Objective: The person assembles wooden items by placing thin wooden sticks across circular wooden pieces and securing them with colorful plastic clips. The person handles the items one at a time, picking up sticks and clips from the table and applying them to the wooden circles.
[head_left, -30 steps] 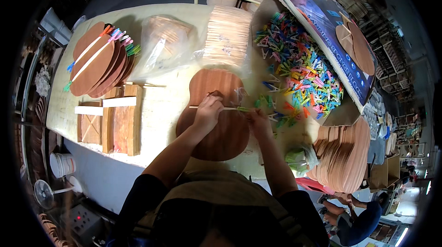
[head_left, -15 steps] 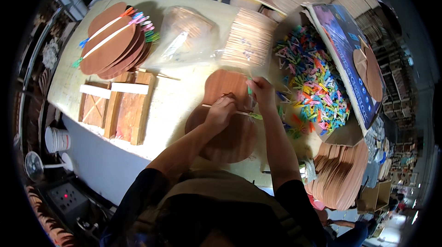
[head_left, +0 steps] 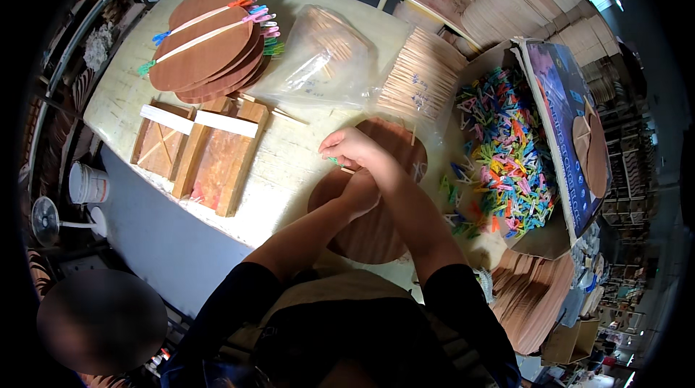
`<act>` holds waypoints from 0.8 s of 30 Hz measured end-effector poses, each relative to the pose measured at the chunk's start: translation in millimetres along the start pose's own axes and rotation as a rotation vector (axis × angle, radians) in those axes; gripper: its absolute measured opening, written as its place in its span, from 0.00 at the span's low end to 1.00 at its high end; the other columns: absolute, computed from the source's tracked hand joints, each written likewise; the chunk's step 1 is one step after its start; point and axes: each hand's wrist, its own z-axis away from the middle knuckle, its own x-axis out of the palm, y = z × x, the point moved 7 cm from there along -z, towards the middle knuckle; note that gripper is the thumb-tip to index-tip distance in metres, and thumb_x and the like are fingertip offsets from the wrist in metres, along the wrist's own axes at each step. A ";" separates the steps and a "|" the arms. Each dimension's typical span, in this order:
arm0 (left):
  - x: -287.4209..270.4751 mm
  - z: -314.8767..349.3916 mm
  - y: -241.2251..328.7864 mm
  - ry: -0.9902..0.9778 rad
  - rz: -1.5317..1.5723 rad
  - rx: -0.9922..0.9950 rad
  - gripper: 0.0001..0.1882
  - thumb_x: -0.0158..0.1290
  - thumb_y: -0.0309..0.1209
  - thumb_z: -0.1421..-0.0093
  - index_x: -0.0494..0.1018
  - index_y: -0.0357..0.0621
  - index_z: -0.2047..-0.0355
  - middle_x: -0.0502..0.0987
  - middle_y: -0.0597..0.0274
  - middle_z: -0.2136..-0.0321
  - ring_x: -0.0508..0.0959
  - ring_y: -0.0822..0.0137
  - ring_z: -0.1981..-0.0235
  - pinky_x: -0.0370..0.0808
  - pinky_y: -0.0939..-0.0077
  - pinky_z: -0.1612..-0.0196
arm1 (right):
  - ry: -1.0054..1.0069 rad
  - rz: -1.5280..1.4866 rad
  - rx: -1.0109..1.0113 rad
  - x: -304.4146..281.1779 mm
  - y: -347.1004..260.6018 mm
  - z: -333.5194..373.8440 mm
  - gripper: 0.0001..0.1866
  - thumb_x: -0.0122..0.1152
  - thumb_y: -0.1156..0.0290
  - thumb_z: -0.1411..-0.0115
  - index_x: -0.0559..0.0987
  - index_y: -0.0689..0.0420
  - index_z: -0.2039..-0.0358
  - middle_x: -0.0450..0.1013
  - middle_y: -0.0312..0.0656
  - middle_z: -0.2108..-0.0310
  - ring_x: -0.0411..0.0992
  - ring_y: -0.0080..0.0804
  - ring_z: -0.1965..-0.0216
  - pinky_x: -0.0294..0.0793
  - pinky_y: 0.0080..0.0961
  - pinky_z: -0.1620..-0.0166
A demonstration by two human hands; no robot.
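A brown guitar-shaped wooden panel (head_left: 373, 232) lies on the table in front of me. My right hand (head_left: 355, 148) reaches across my left forearm to the panel's left side, pinching a small green clothespin (head_left: 333, 160). The end of a thin wooden strip (head_left: 347, 170) shows just beside that clothespin. My left hand (head_left: 360, 191) rests low over the panel's narrow waist, its fingers hidden beneath my right wrist. At the panel's right side, a pale clothespin (head_left: 419, 169) sits by the waist.
Clipped panels (head_left: 210, 48) are stacked at the far left, behind wooden frames (head_left: 223, 171). A plastic bag of sticks (head_left: 315, 62) and a stick bundle (head_left: 420, 73) lie at the back. Right stands a clothespin-filled box (head_left: 557, 127), with more panels (head_left: 532, 301) nearer me.
My right hand has swung from the panel's right side to its left with the green clothespin, crossing over my left hand. The view has shifted, and a blurred shape now shows at lower left.
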 end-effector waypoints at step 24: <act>-10.2 4.6 69.7 -0.057 -0.561 0.426 0.04 0.55 0.21 0.53 0.70 0.41 0.77 0.72 0.57 0.65 0.71 0.54 0.60 0.69 0.65 0.56 | 1.417 1.089 0.222 -126.8 167.5 252.3 0.23 0.57 0.65 0.46 0.67 0.54 0.49 0.64 0.51 0.51 0.63 0.51 0.49 0.63 0.43 0.49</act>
